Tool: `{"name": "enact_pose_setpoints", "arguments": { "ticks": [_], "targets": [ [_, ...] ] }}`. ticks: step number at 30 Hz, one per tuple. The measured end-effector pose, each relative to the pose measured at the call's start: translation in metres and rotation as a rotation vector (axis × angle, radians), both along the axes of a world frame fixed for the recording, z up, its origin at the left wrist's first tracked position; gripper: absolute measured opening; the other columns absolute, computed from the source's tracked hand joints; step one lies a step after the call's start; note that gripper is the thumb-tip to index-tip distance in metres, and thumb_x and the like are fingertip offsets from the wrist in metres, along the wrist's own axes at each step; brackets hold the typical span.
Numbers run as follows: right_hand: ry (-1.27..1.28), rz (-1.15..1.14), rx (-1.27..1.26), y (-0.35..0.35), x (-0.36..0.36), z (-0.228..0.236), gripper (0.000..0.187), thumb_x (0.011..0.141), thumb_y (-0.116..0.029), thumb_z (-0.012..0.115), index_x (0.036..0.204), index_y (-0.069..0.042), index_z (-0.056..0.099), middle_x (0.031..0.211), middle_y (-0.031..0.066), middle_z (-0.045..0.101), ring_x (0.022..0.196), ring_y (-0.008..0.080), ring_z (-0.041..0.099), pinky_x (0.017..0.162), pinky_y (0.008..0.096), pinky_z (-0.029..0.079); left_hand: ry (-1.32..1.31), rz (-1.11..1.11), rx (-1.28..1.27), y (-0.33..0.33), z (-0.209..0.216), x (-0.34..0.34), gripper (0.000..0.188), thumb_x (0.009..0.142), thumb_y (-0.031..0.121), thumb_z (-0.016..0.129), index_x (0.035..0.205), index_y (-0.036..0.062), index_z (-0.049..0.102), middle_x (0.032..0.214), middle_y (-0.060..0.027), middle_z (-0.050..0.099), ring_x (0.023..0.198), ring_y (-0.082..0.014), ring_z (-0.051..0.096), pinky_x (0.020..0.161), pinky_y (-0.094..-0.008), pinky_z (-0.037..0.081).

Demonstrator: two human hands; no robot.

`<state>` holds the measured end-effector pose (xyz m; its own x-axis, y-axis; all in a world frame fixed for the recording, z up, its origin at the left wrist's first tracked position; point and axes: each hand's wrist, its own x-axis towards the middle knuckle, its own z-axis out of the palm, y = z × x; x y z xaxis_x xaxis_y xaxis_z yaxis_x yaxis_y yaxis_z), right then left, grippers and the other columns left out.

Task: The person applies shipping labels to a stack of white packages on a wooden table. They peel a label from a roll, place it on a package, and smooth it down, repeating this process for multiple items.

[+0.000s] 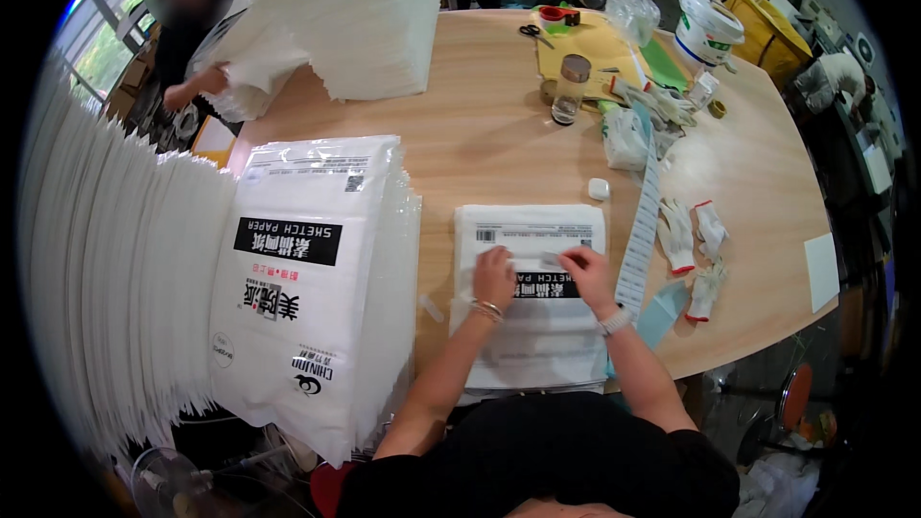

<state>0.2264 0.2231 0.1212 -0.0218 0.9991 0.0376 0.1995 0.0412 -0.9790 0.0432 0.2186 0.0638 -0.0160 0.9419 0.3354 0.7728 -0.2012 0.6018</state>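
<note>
A white plastic pack of paper [532, 345] with a black printed band lies flat in front of me. Over its upper left part, my left hand [493, 276] has its fingers curled together close to the surface; what they hold, if anything, is too small to make out. My right hand [589, 278] pinches a small pale piece [550, 257], perhaps a sticker, above the black band. Beside the pack on the right runs a long strip of printed labels [637, 245].
Stacked plastic packs [317, 326] stand left, beside a tall row of white packs [115, 259]. Another pile [374, 29] is at the back, near another person [187, 48]. Right are gloves [676, 235], a jar [571, 89], a white case [599, 189], scissors [535, 34] and a bucket [708, 31].
</note>
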Motion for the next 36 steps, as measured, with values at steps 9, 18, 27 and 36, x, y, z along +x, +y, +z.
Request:
{"name": "enact_pose_setpoints", "arguments": {
  "ticks": [9, 18, 27, 36],
  "targets": [
    [-0.22, 0.084, 0.032, 0.071, -0.108, -0.073, 0.012, 0.071, -0.011, 0.063, 0.074, 0.0, 0.061, 0.061, 0.0095, 0.059, 0.055, 0.0152, 0.055, 0.053, 0.0261, 0.043, 0.022, 0.041, 0.079, 0.009, -0.031, -0.057, 0.014, 0.071, 0.003, 0.056, 0.085, 0.002, 0.057, 0.098, -0.0105, 0.055, 0.094, -0.0282, 0.05, 0.083, -0.0359, 0.041],
    [-0.271, 0.065, 0.036, 0.075, -0.116, -0.072, 0.012, 0.071, -0.01, 0.063, 0.074, 0.001, 0.061, 0.062, 0.0107, 0.06, 0.054, 0.0169, 0.057, 0.053, 0.0272, 0.045, 0.028, 0.058, 0.089, 0.008, -0.034, -0.056, 0.014, 0.067, 0.002, 0.058, 0.081, 0.004, 0.057, 0.101, -0.0084, 0.054, 0.096, -0.0264, 0.049, 0.082, -0.0353, 0.042],
    [-0.272, 0.069, 0.018, 0.078, -0.117, -0.074, 0.012, 0.072, -0.01, 0.062, 0.075, 0.001, 0.06, 0.062, 0.0112, 0.06, 0.055, 0.0177, 0.058, 0.053, 0.0275, 0.045, 0.077, 0.017, 0.067, 0.01, -0.031, -0.057, 0.017, 0.066, 0.003, 0.057, 0.083, 0.0064, 0.058, 0.112, -0.0035, 0.053, 0.102, -0.0247, 0.047, 0.086, -0.0343, 0.041],
    [-0.322, 0.057, 0.071, 0.077, -0.121, -0.077, 0.012, 0.071, -0.011, 0.063, 0.073, 0.0, 0.06, 0.063, 0.0121, 0.059, 0.056, 0.022, 0.058, 0.054, 0.0296, 0.045, 0.167, -0.007, -0.025, 0.009, -0.036, -0.055, 0.025, 0.07, 0.006, 0.054, 0.095, 0.0071, 0.054, 0.118, -0.0016, 0.05, 0.105, -0.0236, 0.045, 0.087, -0.036, 0.038]
  ]
}}
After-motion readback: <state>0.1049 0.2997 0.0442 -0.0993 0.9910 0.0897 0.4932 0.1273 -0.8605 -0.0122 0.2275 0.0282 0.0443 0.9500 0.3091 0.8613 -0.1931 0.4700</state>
